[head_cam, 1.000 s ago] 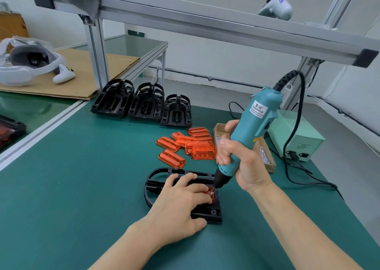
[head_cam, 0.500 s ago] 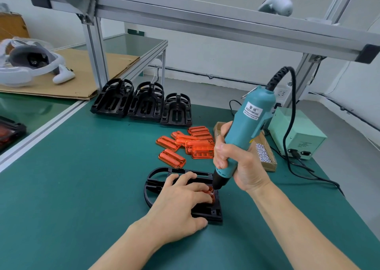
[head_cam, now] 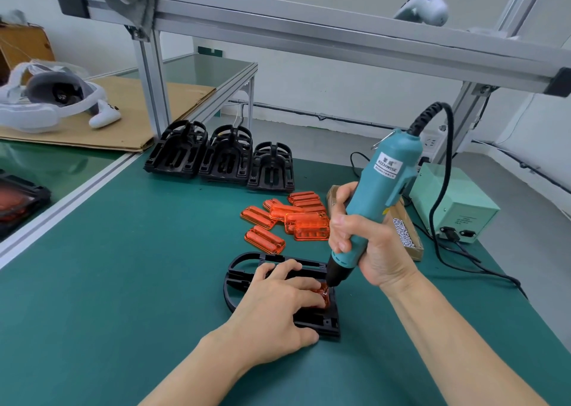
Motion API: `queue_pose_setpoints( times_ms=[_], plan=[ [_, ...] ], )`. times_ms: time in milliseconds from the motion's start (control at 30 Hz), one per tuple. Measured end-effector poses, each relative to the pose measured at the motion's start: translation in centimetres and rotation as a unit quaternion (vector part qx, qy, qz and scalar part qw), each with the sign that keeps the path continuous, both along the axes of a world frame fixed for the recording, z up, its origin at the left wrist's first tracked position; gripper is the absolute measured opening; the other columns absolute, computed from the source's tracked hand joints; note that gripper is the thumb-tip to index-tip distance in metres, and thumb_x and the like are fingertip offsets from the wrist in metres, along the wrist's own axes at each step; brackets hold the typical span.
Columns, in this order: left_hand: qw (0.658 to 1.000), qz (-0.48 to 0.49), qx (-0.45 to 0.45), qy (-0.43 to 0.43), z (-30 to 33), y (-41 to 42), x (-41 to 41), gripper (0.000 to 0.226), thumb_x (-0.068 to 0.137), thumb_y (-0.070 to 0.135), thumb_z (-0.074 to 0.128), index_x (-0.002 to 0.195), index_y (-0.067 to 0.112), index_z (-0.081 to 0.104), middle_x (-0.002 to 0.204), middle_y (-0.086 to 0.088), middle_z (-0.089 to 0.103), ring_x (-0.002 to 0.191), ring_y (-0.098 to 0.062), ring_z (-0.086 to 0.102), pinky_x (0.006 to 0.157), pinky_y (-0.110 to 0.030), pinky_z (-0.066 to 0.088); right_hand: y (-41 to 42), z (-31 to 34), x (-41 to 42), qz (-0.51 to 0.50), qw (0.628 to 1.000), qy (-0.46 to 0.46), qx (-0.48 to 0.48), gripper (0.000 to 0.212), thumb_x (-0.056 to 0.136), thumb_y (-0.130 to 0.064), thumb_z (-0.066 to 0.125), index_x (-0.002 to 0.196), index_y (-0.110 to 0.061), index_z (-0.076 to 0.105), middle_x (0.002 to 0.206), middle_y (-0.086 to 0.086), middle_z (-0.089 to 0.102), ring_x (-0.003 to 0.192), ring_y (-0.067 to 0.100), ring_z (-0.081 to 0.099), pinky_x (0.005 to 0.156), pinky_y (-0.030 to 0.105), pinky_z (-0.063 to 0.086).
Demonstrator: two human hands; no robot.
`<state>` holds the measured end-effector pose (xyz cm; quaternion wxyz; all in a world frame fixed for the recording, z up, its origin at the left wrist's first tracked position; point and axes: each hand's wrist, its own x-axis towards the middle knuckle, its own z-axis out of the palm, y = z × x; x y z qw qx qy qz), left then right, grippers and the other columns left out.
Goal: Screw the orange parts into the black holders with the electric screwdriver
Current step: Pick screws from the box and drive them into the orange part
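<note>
At the far left a white headset (head_cam: 46,102) lies on cardboard (head_cam: 129,118) on a second, lower counter, cut off by the frame's left edge. A metal rail (head_cam: 61,201) runs diagonally along the left edge of the green counter (head_cam: 123,282), and right of it lies a broad bare stretch of green, reaching to the near edge of the view.

Three black holders (head_cam: 221,158) stand in a row at the far side, just right of an aluminium post (head_cam: 153,77). Between them and the near holder lies a loose heap of orange parts (head_cam: 290,217), some overlapping, one apart at the near left of the heap.

The near holder (head_cam: 244,272) lies flat, its rounded end to the left, its square end to the right. The left hand (head_cam: 278,306) presses down on it, fingers spread and flat, its grip closed on nothing, only pinning an orange part (head_cam: 323,291) that shows at the fingertips.

The right hand (head_cam: 367,248) has its grip wrapped tight round the teal screwdriver (head_cam: 377,195), which tilts to the far right, its tip down on the orange part at the holder's right end. Its black cable (head_cam: 445,170) loops up and down to a pale green box (head_cam: 454,201) near the counter's right edge. A shallow box of screws (head_cam: 404,235) sits just behind the right hand. Right of both arms, near side, the green is bare up to the edge.
</note>
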<state>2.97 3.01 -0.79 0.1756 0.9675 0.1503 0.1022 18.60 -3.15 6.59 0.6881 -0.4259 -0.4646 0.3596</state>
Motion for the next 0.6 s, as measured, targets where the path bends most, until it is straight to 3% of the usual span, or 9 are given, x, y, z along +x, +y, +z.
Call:
queue_pose_setpoints(
  times_ms=[367, 600],
  plan=[
    [1.0, 0.01, 0.003, -0.011, -0.2, 0.0, 0.1, 0.05, 0.077, 0.051, 0.06, 0.126, 0.042, 0.055, 0.142, 0.029, 0.039, 0.137, -0.002, 0.009, 0.105, -0.023, 0.0, 0.1, -0.3, -0.8, -0.149, 0.989, 0.017, 0.004, 0.023, 0.069, -0.003, 0.06, 0.073, -0.025, 0.057, 0.049, 0.002, 0.042, 0.041, 0.018, 0.036, 0.048, 0.027, 0.038],
    [1.0, 0.012, 0.001, 0.002, -0.1, 0.1, 0.4, 0.05, 0.076, 0.053, 0.061, 0.125, 0.042, 0.056, 0.14, 0.032, 0.039, 0.134, -0.001, 0.01, 0.103, -0.023, 0.002, -0.8, 3.0, -0.2, -0.113, 0.992, -0.019, 0.045, 0.027, 0.064, -0.001, 0.064, 0.075, -0.025, 0.06, 0.048, 0.001, 0.043, 0.038, 0.016, 0.037, 0.048, 0.025, 0.037]
  ],
)
